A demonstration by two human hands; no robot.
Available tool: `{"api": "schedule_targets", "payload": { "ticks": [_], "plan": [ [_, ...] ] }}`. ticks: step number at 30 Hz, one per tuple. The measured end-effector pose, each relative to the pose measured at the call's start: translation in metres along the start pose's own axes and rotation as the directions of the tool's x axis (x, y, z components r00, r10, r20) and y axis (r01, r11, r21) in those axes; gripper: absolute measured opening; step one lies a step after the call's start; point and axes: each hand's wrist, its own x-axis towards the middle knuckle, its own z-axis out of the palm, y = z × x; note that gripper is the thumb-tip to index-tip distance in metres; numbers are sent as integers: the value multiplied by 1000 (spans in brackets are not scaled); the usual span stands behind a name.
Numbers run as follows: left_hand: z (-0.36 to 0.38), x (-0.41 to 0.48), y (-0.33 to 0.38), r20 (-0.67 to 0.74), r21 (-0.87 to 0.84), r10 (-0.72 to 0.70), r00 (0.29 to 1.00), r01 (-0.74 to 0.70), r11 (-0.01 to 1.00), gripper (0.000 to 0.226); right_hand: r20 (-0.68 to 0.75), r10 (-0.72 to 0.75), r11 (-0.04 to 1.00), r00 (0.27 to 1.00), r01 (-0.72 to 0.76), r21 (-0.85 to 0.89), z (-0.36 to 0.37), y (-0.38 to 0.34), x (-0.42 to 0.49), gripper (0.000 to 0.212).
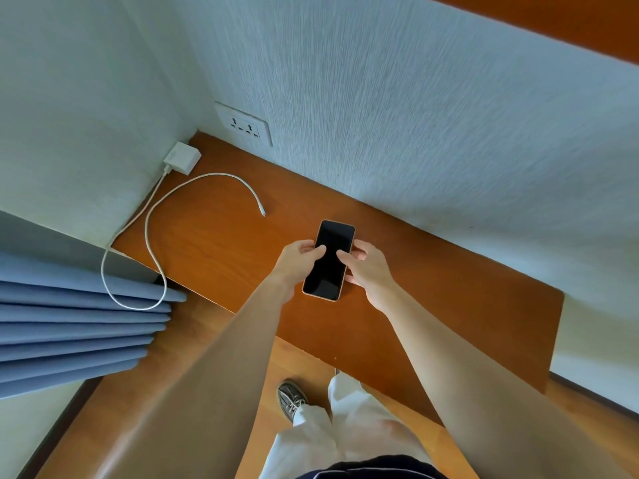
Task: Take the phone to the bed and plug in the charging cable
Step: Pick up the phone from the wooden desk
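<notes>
Lying screen-up on the brown wooden bench (432, 295), the phone (329, 260) is gripped along its two long edges, its dark screen blank and its pale frame showing at the near end. The left hand (300, 261) is curled against the phone's left edge, with the thumb laid across the glass and the fingers tucked beside and under it. The right hand (369, 271) is closed in the same way on the right edge, thumb on the screen, fingertips showing past the far side. Whether the phone is lifted clear of the bench or resting on it cannot be told. To the far left, in the corner where the two pale textured walls meet, a white charger block (182, 158) is seen lying on the bench, unplugged, just below a double wall socket (244, 124). From it a white cable (150, 236) is run along the wall, looped off the bench's left edge over the blue pleated curtain (69, 326), then arced back across the bench. Its free plug end (262, 211) lies well apart from the phone, to its far left. Below the bench, pale trousers (345, 426) and a grey shoe (291, 399) are seen on a wooden floor (193, 340).
</notes>
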Motion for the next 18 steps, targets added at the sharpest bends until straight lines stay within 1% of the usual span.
{"api": "schedule_targets", "payload": {
  "ticks": [2, 5, 6, 8, 9, 11, 14, 16, 18],
  "plan": [
    [0, -2, -3, 16, -22, 6, 1000, -6, 1000, 54, 0, 10, 1000, 1000, -10, -7, 6, -1, -3, 42],
    [8, -9, 1, 67, -62, 55, 996, -51, 997, 40, -15, -25, 998, 1000, 24, -60, 18, -9, -15, 39],
    [11, -13, 4, 55, -71, 85, 995, -81, 994, 35, -24, -57, 996, 998, 55, -65, 22, -15, -20, 38],
    [12, -23, 14, -43, -65, 175, 984, -177, 982, 30, -20, -153, 986, 988, 151, -74, 30, -32, -33, 36],
    [9, -29, 20, -97, -72, 235, 967, -242, 968, 27, -9, -207, 975, 978, 206, -83, 34, -41, -40, 35],
    [-2, -45, 34, -163, -113, 336, 928, -356, 928, 21, 16, -306, 948, 952, 306, -86, 40, -65, -56, 35],
    [-25, -77, 61, -219, -192, 391, 894, -433, 881, 21, 53, -403, 914, 914, 405, -36, 51, -103, -83, 30],
    [-42, -101, 77, -262, -229, 420, 869, -479, 847, 26, 76, -443, 896, 893, 444, -3, 60, -125, -102, 25],
    [-60, -126, 87, -303, -264, 446, 842, -524, 810, 31, 124, -474, 880, 872, 474, 28, 72, -141, -122, 26]
  ]
}}
